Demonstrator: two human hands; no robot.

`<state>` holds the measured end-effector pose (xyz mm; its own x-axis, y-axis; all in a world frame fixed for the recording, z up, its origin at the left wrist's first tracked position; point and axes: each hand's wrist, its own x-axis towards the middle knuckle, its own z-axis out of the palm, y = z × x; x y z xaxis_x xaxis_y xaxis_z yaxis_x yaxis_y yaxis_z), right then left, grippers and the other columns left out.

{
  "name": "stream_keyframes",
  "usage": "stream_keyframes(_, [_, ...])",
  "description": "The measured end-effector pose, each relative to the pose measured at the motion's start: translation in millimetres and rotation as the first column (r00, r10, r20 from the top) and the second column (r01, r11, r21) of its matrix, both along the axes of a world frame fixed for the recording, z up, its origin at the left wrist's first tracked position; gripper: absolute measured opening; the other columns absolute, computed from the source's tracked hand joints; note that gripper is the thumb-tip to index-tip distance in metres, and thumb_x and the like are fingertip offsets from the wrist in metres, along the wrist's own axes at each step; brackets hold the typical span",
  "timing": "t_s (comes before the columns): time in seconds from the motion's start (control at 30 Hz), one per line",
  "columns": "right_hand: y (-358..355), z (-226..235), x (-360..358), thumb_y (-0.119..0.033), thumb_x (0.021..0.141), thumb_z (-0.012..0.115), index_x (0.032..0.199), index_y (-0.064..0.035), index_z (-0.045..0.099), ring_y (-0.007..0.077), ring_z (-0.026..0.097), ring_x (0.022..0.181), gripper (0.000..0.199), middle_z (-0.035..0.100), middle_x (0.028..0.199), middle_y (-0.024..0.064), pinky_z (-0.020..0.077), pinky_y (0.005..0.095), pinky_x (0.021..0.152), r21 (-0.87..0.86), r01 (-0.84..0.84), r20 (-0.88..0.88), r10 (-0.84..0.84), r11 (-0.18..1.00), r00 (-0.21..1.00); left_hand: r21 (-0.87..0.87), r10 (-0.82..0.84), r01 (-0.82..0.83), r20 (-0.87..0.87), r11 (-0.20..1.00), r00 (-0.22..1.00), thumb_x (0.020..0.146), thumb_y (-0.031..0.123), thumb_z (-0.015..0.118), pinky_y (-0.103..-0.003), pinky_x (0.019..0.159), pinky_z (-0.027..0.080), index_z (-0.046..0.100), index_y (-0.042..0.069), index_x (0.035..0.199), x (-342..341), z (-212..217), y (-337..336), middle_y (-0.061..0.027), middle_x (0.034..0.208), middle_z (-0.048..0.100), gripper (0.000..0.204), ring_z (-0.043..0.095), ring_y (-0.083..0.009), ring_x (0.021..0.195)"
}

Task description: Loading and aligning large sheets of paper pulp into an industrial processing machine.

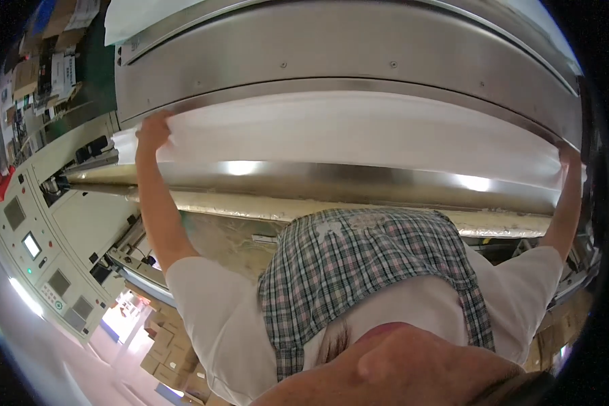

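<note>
A wide white sheet (358, 128) lies stretched across the mouth of a large steel machine (345, 47). My left hand (153, 130) is closed on the sheet's left end, arm fully extended. My right hand (567, 160) holds the sheet's right end near the picture's rim, and its fingers are partly hidden in shadow. Below the sheet runs a shiny steel roller (358, 179). My checked apron (365, 271) over a white shirt fills the lower middle.
A cream control cabinet (40, 250) with small screens and buttons stands at the left. Cardboard boxes (162, 348) lie on the floor at the lower left. Shelves with boxes and papers (54, 47) are at the upper left.
</note>
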<state>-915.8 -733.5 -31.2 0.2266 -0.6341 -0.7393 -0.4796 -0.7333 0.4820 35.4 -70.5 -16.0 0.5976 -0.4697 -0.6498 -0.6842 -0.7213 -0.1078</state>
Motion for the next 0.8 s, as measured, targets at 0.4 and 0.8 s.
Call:
stream_keyframes(0.4, [267,79,362,-0.012,0.083,0.055,0.104,-0.0054,0.055,0.0131,0.053,0.083,0.022,0.057,0.091,0.004,0.0425,0.0259,0.076,0.231,0.175,0.963,-0.251,0.957,0.103,-0.944,-0.278,0.096,0.004,0.315,0.961,0.069,0.0,0.058,-0.037,0.083,0.044,0.058,0.009,0.094,-238,68,-13,-0.0082,0.096,0.059,0.026,0.055,-0.0264,0.094])
stream_keyframes(0.8, [474,94,622,-0.009,0.066,0.066,0.089,-0.0049,0.052,0.0247,0.05,0.07,0.027,0.05,0.079,0.0084,0.0432,0.0341,0.063,0.297,-0.438,0.944,-0.191,0.849,0.27,-0.797,-0.294,0.35,0.226,0.492,0.929,0.078,0.027,0.058,-0.055,0.1,0.014,0.05,0.019,0.116,-203,42,47,-0.004,0.127,0.043,0.04,0.033,-0.0254,0.122])
